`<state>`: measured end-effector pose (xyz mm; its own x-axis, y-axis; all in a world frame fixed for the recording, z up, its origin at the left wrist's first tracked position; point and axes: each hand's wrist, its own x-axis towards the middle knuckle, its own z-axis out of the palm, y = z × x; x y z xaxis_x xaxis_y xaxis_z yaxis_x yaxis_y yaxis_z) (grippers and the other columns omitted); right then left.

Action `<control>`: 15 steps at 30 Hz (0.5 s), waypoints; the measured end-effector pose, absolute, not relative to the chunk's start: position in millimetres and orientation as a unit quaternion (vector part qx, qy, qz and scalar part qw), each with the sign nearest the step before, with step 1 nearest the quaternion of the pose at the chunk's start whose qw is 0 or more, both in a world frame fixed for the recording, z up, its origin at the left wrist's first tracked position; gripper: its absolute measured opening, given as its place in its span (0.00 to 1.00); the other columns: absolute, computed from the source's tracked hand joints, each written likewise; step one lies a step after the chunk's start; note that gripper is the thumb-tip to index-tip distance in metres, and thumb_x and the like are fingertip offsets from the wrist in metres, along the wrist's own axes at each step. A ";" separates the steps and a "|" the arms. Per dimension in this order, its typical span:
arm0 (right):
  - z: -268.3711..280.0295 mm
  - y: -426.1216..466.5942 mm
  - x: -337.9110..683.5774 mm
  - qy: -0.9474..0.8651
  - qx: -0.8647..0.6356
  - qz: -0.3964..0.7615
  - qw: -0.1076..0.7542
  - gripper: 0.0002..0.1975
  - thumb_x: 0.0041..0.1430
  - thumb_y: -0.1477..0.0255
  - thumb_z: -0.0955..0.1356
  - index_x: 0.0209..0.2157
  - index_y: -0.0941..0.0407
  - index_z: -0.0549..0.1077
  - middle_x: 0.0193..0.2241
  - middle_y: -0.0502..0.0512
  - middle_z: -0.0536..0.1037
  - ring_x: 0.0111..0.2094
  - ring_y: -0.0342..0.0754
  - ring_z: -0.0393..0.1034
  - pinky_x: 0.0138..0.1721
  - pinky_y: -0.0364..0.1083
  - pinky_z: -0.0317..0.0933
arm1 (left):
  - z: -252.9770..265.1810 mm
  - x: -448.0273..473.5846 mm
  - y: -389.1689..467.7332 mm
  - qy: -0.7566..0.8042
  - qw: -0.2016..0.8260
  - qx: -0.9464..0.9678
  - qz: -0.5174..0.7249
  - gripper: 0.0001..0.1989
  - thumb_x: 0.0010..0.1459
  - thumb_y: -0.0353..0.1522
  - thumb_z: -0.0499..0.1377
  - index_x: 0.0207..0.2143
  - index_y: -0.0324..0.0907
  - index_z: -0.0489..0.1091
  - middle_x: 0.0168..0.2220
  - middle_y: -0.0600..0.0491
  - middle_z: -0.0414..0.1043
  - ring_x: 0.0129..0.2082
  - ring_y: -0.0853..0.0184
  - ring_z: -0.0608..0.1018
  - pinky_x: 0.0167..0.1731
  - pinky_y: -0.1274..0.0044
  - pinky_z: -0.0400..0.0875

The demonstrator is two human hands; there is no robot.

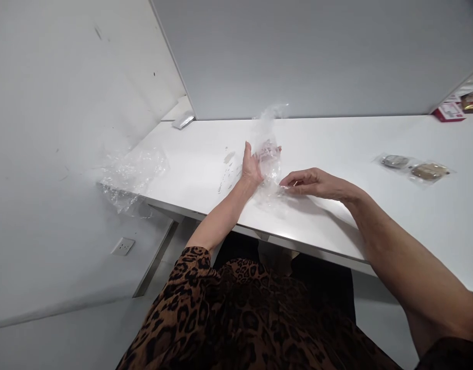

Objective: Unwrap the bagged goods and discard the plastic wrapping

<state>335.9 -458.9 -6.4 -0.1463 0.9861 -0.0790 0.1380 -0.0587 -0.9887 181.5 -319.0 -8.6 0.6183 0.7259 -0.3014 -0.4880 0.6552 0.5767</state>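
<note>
A crinkled clear plastic bag [270,167] stands up over the white table. My left hand [252,167] holds it from behind, thumb raised at the side and a fingertip showing past its right edge. Something pinkish shows through the plastic; I cannot make out whether it is fingers or an item inside. With thumb and fingers pinched together, my right hand [309,183] grips the lower right edge of the same bag.
Loose clear plastic [136,174] hangs over the table's left end by the wall. Two flat sealed packets [429,172] lie at right. A pink box [450,110] sits at the back right, a silvery packet [183,120] at the back left. A grey panel [298,61] closes the back.
</note>
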 end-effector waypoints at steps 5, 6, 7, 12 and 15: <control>-10.2 -455.2 340.5 -0.476 -0.550 0.441 0.526 0.22 0.53 0.48 0.80 0.30 0.53 0.81 0.32 0.56 0.81 0.32 0.47 0.73 0.32 0.47 0.68 | -13.1 186.1 -326.2 0.250 0.884 0.251 0.307 0.24 0.73 0.46 0.53 0.58 0.40 0.75 0.50 0.45 0.83 0.61 0.56 0.80 0.62 0.65 0.73; -13.2 -452.7 340.5 -0.447 -0.560 0.420 0.557 0.24 0.52 0.47 0.80 0.30 0.54 0.81 0.32 0.57 0.81 0.31 0.47 0.72 0.30 0.47 0.68 | -15.3 188.9 -326.9 0.250 0.883 0.256 0.304 0.22 0.74 0.43 0.52 0.58 0.41 0.75 0.48 0.45 0.83 0.60 0.57 0.80 0.63 0.65 0.72; -16.3 -450.2 339.9 -0.421 -0.566 0.411 0.577 0.26 0.50 0.45 0.80 0.31 0.54 0.80 0.33 0.57 0.81 0.30 0.47 0.72 0.28 0.46 0.68 | -17.4 191.8 -327.6 0.252 0.881 0.262 0.303 0.20 0.74 0.41 0.52 0.57 0.40 0.75 0.47 0.46 0.83 0.59 0.58 0.81 0.64 0.66 0.72; -27.6 -441.7 332.4 -0.377 -0.527 0.458 0.608 0.27 0.41 0.54 0.85 0.34 0.56 0.77 0.27 0.51 0.76 0.26 0.44 0.69 0.26 0.46 0.67 | -21.7 200.4 -334.4 0.256 0.886 0.298 0.244 0.20 0.74 0.42 0.53 0.56 0.40 0.76 0.45 0.44 0.83 0.55 0.58 0.83 0.65 0.64 0.71; -28.9 -440.7 330.2 -0.357 -0.545 0.401 0.644 0.22 0.43 0.62 0.85 0.31 0.54 0.75 0.22 0.47 0.71 0.23 0.43 0.65 0.25 0.46 0.64 | -18.9 197.6 -337.1 0.236 0.899 0.300 0.216 0.29 0.70 0.52 0.54 0.63 0.45 0.72 0.55 0.41 0.80 0.60 0.50 0.81 0.64 0.57 0.72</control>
<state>330.2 -440.7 -28.9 0.4236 0.9056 0.0227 -0.1286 0.0849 -0.9881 197.6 -337.1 -18.9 0.7955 0.5295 -0.2948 -0.2465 0.7271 0.6408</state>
